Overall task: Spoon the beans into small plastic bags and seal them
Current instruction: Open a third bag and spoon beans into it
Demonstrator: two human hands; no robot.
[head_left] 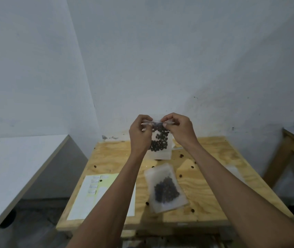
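A small clear plastic bag (160, 140) with dark beans in it hangs upright above the far part of the plywood table (205, 190). My left hand (140, 135) pinches its top edge at the left and my right hand (179, 129) pinches it at the right. A second bag of beans (165, 188) lies flat on the table in front of me. Loose beans (181, 156) are scattered over the wood. No spoon is in sight.
A white and yellow sheet with small labels (96, 190) lies at the table's left front. More pale bags or paper pieces (185, 167) lie behind the flat bag. A white counter (13, 167) stands at left, another wooden table (293, 140) at right, walls close behind.
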